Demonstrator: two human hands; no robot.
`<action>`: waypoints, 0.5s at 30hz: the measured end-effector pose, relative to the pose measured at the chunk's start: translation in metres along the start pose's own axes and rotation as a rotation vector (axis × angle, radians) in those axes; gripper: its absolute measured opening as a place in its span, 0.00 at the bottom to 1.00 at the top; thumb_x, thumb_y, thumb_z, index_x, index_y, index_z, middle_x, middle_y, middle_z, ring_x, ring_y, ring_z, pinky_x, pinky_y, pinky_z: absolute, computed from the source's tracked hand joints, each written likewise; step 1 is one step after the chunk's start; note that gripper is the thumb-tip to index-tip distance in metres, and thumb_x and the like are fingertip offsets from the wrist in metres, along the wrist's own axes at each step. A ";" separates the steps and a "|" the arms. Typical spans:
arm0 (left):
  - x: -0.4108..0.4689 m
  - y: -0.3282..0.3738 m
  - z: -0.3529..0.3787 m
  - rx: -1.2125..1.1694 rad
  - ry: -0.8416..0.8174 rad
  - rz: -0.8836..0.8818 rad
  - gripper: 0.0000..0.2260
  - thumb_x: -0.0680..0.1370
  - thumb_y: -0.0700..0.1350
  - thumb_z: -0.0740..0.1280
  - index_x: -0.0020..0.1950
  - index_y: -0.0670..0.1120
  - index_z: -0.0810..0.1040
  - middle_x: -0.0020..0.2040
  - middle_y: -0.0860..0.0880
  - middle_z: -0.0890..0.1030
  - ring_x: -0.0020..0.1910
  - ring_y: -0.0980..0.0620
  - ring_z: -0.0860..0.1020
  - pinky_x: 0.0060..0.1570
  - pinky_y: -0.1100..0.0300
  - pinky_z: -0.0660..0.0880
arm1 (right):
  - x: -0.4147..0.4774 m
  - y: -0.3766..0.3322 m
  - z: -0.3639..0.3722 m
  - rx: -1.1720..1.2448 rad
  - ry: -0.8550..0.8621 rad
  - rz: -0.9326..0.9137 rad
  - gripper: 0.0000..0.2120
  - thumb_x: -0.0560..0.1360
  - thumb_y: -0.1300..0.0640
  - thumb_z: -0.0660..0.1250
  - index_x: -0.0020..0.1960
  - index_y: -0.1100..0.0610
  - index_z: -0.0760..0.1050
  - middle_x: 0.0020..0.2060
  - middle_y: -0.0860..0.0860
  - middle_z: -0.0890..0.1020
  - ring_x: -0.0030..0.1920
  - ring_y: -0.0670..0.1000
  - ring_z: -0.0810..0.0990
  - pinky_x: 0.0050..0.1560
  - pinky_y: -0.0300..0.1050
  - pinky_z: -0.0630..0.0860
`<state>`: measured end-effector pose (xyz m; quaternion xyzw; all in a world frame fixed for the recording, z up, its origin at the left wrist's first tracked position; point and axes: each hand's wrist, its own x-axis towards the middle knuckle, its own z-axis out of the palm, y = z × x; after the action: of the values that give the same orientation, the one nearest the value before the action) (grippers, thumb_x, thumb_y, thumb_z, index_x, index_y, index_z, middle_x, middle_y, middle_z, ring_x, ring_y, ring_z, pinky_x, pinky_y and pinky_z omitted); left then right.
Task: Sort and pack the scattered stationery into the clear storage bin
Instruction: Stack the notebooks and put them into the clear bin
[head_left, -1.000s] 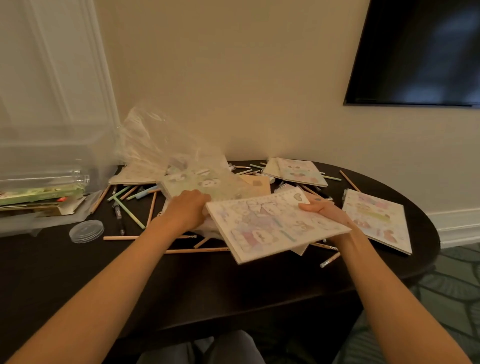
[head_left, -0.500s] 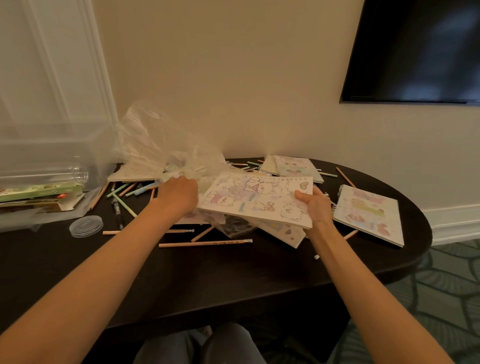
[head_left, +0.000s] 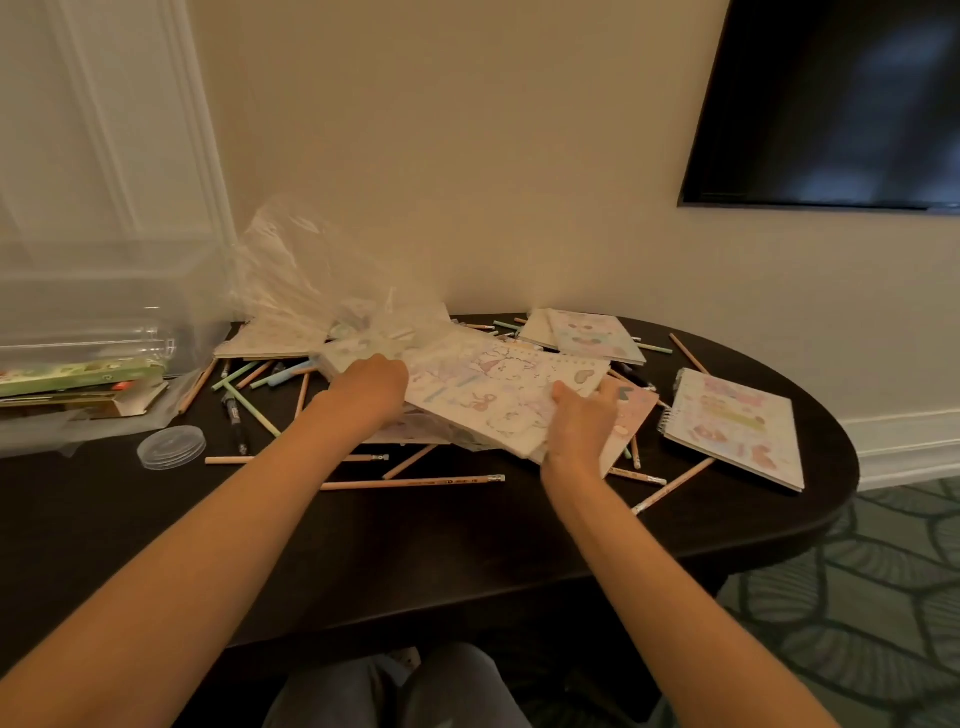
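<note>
In the centre of the frame, the left hand is curling over the left edge of a spiral notebook and the right hand is pinching its near right corner, so both are gripping it over the cluttered bench. The clear storage bin is sitting at the far left. Loose plastic wrap is bunching against the left fingers and is probably going to snag and drag along. A swinging notebook edge could sweep pencils off the near rim.

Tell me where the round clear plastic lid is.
Head view, left side: the round clear plastic lid lies on the dark oval table, just in front of the clear storage bin.
</note>
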<state>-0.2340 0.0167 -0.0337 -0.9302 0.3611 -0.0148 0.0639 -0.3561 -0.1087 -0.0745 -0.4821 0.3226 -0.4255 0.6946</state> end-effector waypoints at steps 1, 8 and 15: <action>0.001 0.000 0.000 -0.006 0.004 0.012 0.09 0.79 0.33 0.57 0.39 0.41 0.64 0.35 0.47 0.62 0.32 0.51 0.64 0.42 0.57 0.65 | -0.006 0.005 0.009 -0.012 -0.040 0.003 0.22 0.79 0.65 0.58 0.71 0.55 0.58 0.49 0.48 0.74 0.43 0.45 0.75 0.42 0.42 0.77; 0.003 -0.013 0.014 0.004 0.029 -0.001 0.11 0.80 0.35 0.53 0.60 0.38 0.69 0.42 0.46 0.69 0.48 0.44 0.72 0.43 0.57 0.66 | -0.013 0.027 0.056 -0.040 -0.350 0.356 0.20 0.79 0.67 0.52 0.71 0.60 0.58 0.62 0.59 0.74 0.58 0.59 0.77 0.46 0.50 0.80; 0.028 0.006 0.008 0.015 0.189 -0.054 0.11 0.81 0.38 0.54 0.60 0.40 0.71 0.57 0.42 0.73 0.58 0.42 0.73 0.47 0.55 0.68 | -0.002 0.024 0.053 -0.026 -0.438 0.458 0.16 0.81 0.68 0.53 0.67 0.62 0.64 0.56 0.61 0.78 0.46 0.58 0.82 0.49 0.49 0.79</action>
<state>-0.2172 -0.0058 -0.0430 -0.9336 0.3400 -0.1070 0.0358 -0.3042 -0.0821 -0.0794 -0.4860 0.2711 -0.1399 0.8190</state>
